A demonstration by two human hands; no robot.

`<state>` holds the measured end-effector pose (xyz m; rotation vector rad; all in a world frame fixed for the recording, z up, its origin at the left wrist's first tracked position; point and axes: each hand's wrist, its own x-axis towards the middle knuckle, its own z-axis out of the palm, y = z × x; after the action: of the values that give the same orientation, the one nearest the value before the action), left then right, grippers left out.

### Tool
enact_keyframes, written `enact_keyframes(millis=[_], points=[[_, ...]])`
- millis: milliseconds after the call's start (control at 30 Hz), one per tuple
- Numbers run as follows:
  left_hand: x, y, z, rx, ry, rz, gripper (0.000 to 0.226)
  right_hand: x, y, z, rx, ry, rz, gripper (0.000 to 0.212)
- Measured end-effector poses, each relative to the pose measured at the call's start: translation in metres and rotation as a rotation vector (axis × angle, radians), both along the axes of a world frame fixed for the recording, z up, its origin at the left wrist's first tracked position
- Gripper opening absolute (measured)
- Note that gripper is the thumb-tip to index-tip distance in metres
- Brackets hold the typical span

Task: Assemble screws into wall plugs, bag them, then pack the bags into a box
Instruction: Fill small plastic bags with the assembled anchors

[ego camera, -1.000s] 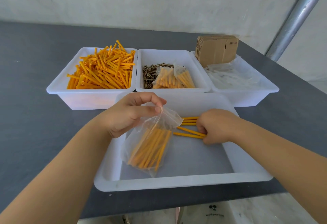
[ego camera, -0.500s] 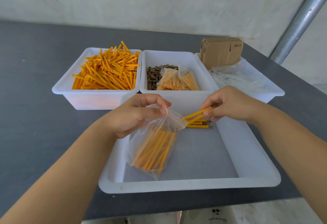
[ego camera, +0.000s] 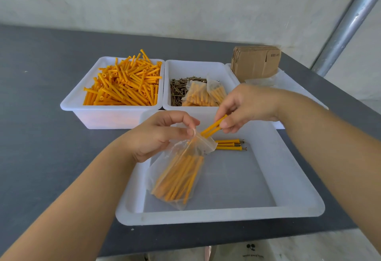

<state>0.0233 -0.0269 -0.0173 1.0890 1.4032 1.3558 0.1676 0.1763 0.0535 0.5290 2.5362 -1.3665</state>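
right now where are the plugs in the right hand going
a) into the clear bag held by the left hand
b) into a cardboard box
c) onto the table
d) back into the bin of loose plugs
a: the right hand pinches two orange plugs with their tips at the mouth of the clear bag, which the left hand holds open.

Small packing workstation: dark worktop against a bare wall, white bins of bulk orange plugs, flat cartons at far-right corner.

Glossy clear plastic bag
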Motion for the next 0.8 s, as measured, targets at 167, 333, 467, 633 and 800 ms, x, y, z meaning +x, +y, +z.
enact_keyframes(millis=[167, 333, 467, 633, 800], points=[[0.002, 0.0, 0.0, -0.005, -0.003, -0.028, 0.005, -0.021, -0.002, 0.006, 0.02, 0.007, 0.003, 0.015], [0.001, -0.001, 0.001, 0.016, 0.009, -0.027, 0.007, -0.01, 0.02, 0.015, -0.081, -0.014, -0.053, 0.018], [-0.001, 0.001, 0.0, 0.013, -0.022, -0.035, 0.007, -0.009, 0.024, 0.009, -0.156, -0.099, -0.025, 0.019], [-0.003, 0.001, -0.001, 0.026, -0.02, -0.022, 0.014, -0.033, -0.011, -0.013, -0.116, -0.226, 0.178, 0.017], [0.001, -0.001, 0.002, 0.07, -0.035, -0.032, 0.013, -0.04, -0.031, -0.014, 0.046, -0.134, 0.229, 0.011]])
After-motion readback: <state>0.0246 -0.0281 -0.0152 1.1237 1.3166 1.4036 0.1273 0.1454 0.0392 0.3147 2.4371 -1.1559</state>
